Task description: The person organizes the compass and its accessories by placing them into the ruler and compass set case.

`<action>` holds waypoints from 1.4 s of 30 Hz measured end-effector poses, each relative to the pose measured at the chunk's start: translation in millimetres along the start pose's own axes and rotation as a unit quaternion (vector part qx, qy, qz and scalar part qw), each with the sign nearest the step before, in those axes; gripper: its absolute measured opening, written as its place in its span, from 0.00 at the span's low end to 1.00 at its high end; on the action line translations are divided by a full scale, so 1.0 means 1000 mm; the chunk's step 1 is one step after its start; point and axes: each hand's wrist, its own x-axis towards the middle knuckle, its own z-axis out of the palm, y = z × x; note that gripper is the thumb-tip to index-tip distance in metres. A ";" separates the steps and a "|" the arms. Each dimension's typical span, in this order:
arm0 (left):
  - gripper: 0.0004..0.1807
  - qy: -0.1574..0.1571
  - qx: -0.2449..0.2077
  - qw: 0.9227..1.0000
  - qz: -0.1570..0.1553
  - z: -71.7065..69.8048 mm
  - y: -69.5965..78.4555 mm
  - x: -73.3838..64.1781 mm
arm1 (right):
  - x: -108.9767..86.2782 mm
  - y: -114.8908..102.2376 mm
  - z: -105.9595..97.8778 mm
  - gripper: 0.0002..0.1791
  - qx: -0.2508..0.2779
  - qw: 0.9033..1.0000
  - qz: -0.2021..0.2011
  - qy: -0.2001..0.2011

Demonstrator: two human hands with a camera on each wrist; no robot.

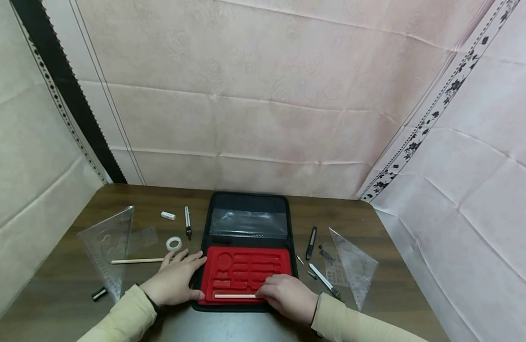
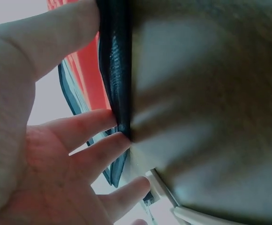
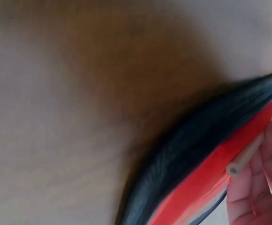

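A black zip case [image 1: 249, 200] lies unfolded on the table, with a red molded tray [image 1: 211, 270] in its near half. Along the tray's near edge lies a pale wooden pencil [image 1: 234, 296]. My right hand [image 1: 288, 297] pinches its right part between curled fingers and thumb; in the right wrist view the pencil's [image 3: 244, 158] blunt end sticks out past the fingers. My left hand [image 1: 175, 280] rests at the case's left side, fingers spread and fairly straight. In the left wrist view the fingertips [image 2: 119, 140] touch the black rim.
Left of the case lie a clear set square [image 1: 105, 242], another pale stick [image 1: 136, 261], a white ring [image 1: 168, 244], an eraser [image 1: 168, 215], a compass [image 1: 188, 221] and a small black piece [image 1: 99, 294]. To the right are a second set square [image 1: 358, 267], a black pen-like piece [image 1: 312, 242] and a silver tool [image 1: 324, 281].
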 end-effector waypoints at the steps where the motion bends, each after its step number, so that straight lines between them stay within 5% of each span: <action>1: 0.47 0.002 0.002 1.000 -0.001 0.000 0.000 0.000 | 0.000 -0.001 0.000 0.12 0.002 1.000 0.004 -0.002; 15: 0.47 0.004 -0.005 1.000 -0.007 0.001 0.000 0.000 | -0.014 -0.015 0.005 0.12 -0.110 0.993 0.024 0.041; 20: 0.48 -0.002 -0.009 1.000 -0.008 -0.001 0.001 0.000 | -0.013 -0.018 0.005 0.12 -0.141 0.989 0.019 0.028; 31: 0.48 -0.001 -0.014 1.000 -0.007 0.005 -0.002 -0.001 | -0.024 -0.012 0.005 0.15 -0.138 0.990 0.012 0.036; 42: 0.48 0.002 -0.013 1.000 -0.001 0.003 -0.002 0.000 | -0.045 0.007 -0.007 0.08 -0.011 0.997 0.067 0.049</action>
